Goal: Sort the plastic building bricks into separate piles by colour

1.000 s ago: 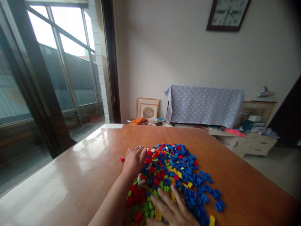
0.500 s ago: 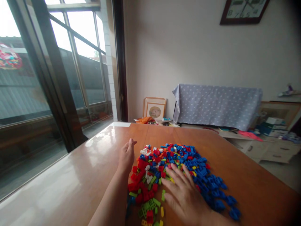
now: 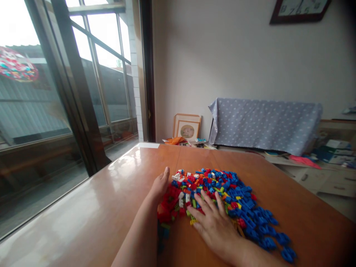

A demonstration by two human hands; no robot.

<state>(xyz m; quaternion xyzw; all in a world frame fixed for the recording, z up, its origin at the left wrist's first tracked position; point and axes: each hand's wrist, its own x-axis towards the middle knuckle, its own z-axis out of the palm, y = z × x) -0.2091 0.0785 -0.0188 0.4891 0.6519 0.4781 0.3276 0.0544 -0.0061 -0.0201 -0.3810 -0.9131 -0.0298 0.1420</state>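
Note:
A heap of toy building bricks (image 3: 217,180) in blue, red, white, green, yellow and orange covers the middle of the wooden table (image 3: 119,207). My right hand (image 3: 214,222) lies palm down with spread fingers over the heap's near side, its fingertips among green, red and yellow bricks. At the left edge of the heap, my left hand (image 3: 160,185) stands on its side, thumb up and holding nothing I can see. Red bricks (image 3: 169,204) crowd against that hand and wrist. Part of its fingers is hidden from me.
Blue bricks (image 3: 268,226) trail off toward the table's near right. A white sheet (image 3: 148,145) lies at the far left corner. Beyond the table are a cloth-covered object (image 3: 267,124), a low cabinet (image 3: 314,180) and framed pictures (image 3: 187,128). Glass doors (image 3: 80,111) stand left.
Loose green, yellow and red bricks that lay on the near side between my arms have shifted forward toward the heap, leaving bare wood there. The view has turned slightly left.

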